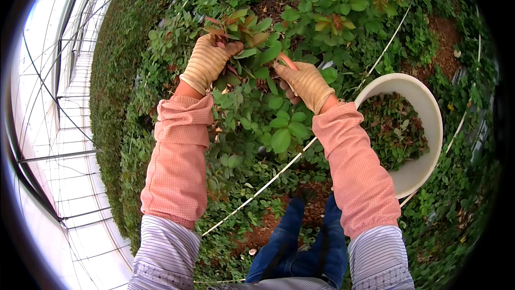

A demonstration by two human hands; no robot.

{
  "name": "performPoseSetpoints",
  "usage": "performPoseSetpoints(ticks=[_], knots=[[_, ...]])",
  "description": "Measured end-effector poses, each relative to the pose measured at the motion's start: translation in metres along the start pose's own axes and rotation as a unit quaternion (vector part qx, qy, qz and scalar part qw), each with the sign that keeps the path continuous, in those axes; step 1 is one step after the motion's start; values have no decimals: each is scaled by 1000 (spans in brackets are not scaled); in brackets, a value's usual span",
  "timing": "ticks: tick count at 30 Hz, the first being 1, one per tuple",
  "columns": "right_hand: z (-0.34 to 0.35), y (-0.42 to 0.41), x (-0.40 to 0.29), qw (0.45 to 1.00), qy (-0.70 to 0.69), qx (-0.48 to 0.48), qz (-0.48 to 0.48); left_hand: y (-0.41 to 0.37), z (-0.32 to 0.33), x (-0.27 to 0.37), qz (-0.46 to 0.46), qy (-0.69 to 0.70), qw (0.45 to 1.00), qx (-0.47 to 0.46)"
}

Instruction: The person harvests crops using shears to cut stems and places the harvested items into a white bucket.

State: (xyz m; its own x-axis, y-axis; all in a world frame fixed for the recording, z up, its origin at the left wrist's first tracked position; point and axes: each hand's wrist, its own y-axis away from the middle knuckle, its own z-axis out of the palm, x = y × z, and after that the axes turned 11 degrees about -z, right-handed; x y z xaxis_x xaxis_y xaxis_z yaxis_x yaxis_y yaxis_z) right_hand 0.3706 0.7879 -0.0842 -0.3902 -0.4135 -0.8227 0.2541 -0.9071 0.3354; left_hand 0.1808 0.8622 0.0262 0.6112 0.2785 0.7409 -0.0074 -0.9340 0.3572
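Note:
My left hand (211, 60), in a tan striped work glove, is closed around leafy shoots with reddish and green leaves (247, 28). Its fingertips are partly hidden among the foliage. To the right, my gloved right hand (303, 83) grips an orange-handled hand tool, seemingly pruning shears (287, 61). Leaves hide the tool's working end. Both hands are over a rose-like bush (281, 129) with broad green leaves. By my right forearm is a white plastic bucket (432, 129) with cut leafy shoots (396, 129) inside.
A white cord (257, 194) runs diagonally between me and the bush; another stretch of cord (388, 44) extends beyond the bucket. Dense plant rows (120, 89) fill both sides. Greenhouse framing (60, 157) rises at left. Reddish soil (261, 231) shows near my legs.

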Motion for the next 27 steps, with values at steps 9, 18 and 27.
performPoseSetpoints(ticks=[9, 18, 27], knots=[[-46, 92, 46, 967, -117, 117, -191, 84, -1, 10, 118, 53, 991, 18], [-193, 328, 231, 877, 366, 309, -38, 191, 206, 0, 184, -68, 950, -242], [-146, 503, 242, 828, 74, 174, 527, 257, 127, -107, -93, -205, 916, -332]])
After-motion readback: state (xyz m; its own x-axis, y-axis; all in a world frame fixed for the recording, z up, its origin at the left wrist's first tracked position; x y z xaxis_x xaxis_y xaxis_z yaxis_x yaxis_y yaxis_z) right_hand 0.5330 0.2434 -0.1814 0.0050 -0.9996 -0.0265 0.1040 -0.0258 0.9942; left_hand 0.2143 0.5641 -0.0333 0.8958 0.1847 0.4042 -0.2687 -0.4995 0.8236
